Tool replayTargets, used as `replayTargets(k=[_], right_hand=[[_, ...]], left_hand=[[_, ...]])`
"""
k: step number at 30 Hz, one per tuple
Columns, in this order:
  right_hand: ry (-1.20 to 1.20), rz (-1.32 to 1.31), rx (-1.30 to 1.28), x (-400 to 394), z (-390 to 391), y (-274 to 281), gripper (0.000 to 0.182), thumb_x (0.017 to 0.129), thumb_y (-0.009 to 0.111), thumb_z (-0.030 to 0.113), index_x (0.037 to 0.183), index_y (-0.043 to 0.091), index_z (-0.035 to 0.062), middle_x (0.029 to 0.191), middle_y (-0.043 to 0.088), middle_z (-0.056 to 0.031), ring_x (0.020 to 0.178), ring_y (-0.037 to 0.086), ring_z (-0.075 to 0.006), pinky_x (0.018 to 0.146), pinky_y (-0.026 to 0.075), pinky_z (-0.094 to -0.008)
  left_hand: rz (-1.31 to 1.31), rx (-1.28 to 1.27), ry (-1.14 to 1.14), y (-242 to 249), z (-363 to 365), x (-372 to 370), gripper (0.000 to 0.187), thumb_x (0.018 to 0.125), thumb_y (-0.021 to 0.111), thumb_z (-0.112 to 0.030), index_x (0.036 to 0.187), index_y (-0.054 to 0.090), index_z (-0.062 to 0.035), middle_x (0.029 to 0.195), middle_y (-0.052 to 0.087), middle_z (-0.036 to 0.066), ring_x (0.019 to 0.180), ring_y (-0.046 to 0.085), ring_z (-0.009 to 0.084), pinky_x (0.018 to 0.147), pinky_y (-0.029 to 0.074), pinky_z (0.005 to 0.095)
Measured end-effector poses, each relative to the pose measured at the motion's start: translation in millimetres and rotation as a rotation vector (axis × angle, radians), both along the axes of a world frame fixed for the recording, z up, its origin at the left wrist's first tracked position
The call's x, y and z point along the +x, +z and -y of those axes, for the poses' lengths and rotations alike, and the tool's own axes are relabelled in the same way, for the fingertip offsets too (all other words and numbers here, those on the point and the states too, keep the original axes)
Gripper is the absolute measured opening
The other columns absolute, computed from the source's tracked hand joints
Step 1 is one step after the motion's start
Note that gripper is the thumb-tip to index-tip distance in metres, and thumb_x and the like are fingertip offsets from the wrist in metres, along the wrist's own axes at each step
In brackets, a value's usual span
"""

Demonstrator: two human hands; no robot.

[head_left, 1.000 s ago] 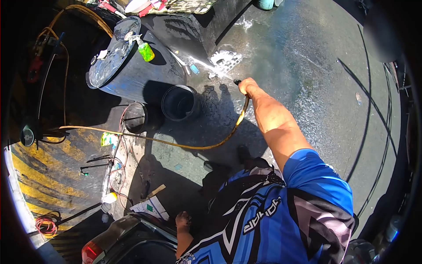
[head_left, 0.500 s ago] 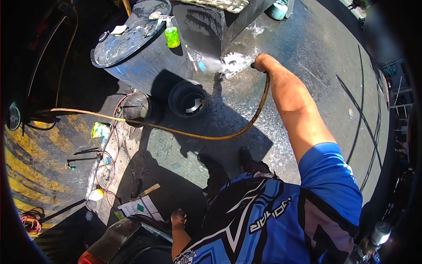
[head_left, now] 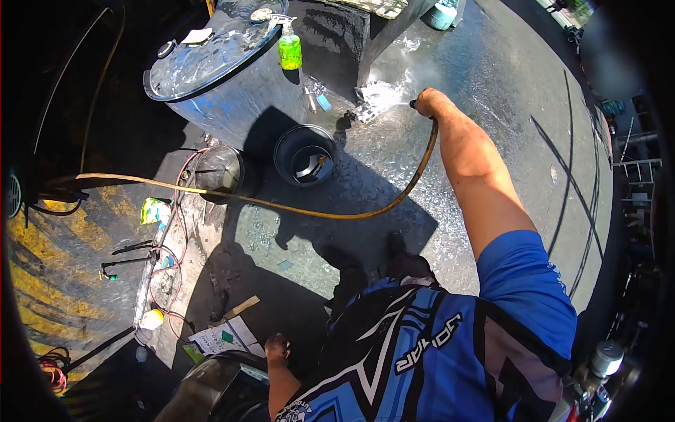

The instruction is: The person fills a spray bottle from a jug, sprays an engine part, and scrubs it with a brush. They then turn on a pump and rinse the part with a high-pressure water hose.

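Note:
My right hand [head_left: 432,103], arm stretched forward, is wrapped around the dark nozzle [head_left: 413,104] of a yellowish hose [head_left: 337,213]. Water sprays from it onto a wet, light-coloured part [head_left: 378,98] on the ground, whose kind I cannot make out through the splash and glare. The hose hangs from this hand in a long curve and runs off to the left. My left hand [head_left: 278,345] hangs low at my side with fingers loosely bent and apart, nothing visible in it. Below it lies a printed cardboard sheet [head_left: 228,337].
A large blue drum [head_left: 225,98] carries a bottle of bright green liquid [head_left: 290,52] at its rim. Two dark buckets, one black [head_left: 285,156] and one greyish [head_left: 232,179], stand before it. A thin red hose [head_left: 184,232] and a car's corner [head_left: 204,390] are at left.
My right hand has shifted slightly right with the nozzle. Spray that drifted left past the part now splashes around it and up to the right. The view has tilted slightly.

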State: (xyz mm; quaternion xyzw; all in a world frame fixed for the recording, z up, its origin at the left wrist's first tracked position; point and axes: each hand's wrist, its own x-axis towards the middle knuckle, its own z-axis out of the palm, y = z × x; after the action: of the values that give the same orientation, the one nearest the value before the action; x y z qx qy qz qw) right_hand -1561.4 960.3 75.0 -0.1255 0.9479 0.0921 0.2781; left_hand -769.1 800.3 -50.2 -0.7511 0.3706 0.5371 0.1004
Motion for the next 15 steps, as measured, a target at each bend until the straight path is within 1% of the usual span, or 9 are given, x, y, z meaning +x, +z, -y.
replayTargets(k=[1,4,7,10,11,12,14,15], right_hand=[[0.017,0.011,0.010,12.2,2.7,17.0,0.028,0.085,0.050,0.012,0.101,0.071,0.0039,0.104,0.070,-0.0136,0.097,0.068,-0.0260,0.085,0.053,-0.0385],[0.009,0.027,0.037,3.7,-6.0,2.5,0.028,0.086,0.050,0.014,0.101,0.071,0.0040,0.104,0.070,-0.0132,0.095,0.068,-0.0259,0.084,0.053,-0.0382],[-0.089,-0.037,-0.009,5.7,-22.3,-11.4,0.029,0.088,0.050,0.019,0.100,0.072,0.0036,0.101,0.071,-0.0131,0.093,0.068,-0.0260,0.083,0.053,-0.0380],[0.037,0.046,0.058,13.6,-41.7,-33.7,0.030,0.090,0.050,0.022,0.100,0.071,0.0031,0.100,0.070,-0.0141,0.093,0.069,-0.0257,0.083,0.053,-0.0380],[-0.161,0.022,-0.032,9.8,-55.9,-66.9,0.033,0.091,0.050,0.026,0.100,0.071,0.0022,0.098,0.070,-0.0158,0.092,0.069,-0.0258,0.082,0.053,-0.0375],[0.054,0.063,0.053,18.6,-59.6,-73.1,0.030,0.089,0.050,0.021,0.099,0.071,0.0015,0.098,0.070,-0.0176,0.093,0.068,-0.0268,0.082,0.053,-0.0373],[0.200,0.064,0.065,38.4,-67.8,-91.8,0.029,0.083,0.048,0.015,0.095,0.072,0.0036,0.097,0.070,-0.0166,0.096,0.067,-0.0290,0.084,0.053,-0.0372],[0.196,0.070,0.044,46.8,-71.0,-99.1,0.030,0.082,0.047,0.015,0.096,0.071,0.0034,0.099,0.069,-0.0174,0.098,0.066,-0.0301,0.085,0.052,-0.0375]], left_hand=[[-0.005,0.014,-0.002,0.3,2.6,-0.1,0.025,0.092,0.053,-0.025,0.110,0.060,-0.0087,0.077,0.057,0.000,0.064,0.058,0.0121,0.048,0.040,0.0272],[0.013,0.016,-0.012,1.7,7.4,-0.8,0.026,0.092,0.054,-0.025,0.112,0.059,-0.0088,0.078,0.058,0.001,0.063,0.058,0.0122,0.048,0.040,0.0278],[0.024,0.018,-0.049,0.1,17.2,-4.5,0.027,0.092,0.055,-0.025,0.114,0.058,-0.0093,0.079,0.058,0.001,0.063,0.058,0.0123,0.047,0.040,0.0283],[-0.007,0.018,-0.069,-2.5,25.6,-7.1,0.029,0.093,0.055,-0.025,0.115,0.057,-0.0083,0.080,0.058,0.002,0.062,0.058,0.0127,0.046,0.039,0.0281],[-0.006,0.008,-0.077,-2.6,26.8,-9.8,0.029,0.093,0.055,-0.025,0.115,0.057,-0.0078,0.079,0.058,0.002,0.062,0.058,0.0128,0.046,0.039,0.0279],[-0.003,-0.004,-0.085,-2.6,27.6,-11.9,0.029,0.093,0.055,-0.025,0.116,0.057,-0.0073,0.079,0.058,0.002,0.062,0.058,0.0130,0.046,0.039,0.0277],[-0.007,-0.011,-0.112,-1.6,30.2,-15.2,0.030,0.093,0.055,-0.025,0.116,0.057,-0.0065,0.079,0.058,0.003,0.061,0.058,0.0133,0.045,0.039,0.0274],[-0.014,-0.006,-0.132,-1.1,33.8,-16.9,0.030,0.093,0.055,-0.025,0.116,0.057,-0.0062,0.079,0.058,0.003,0.061,0.058,0.0135,0.045,0.039,0.0273]])
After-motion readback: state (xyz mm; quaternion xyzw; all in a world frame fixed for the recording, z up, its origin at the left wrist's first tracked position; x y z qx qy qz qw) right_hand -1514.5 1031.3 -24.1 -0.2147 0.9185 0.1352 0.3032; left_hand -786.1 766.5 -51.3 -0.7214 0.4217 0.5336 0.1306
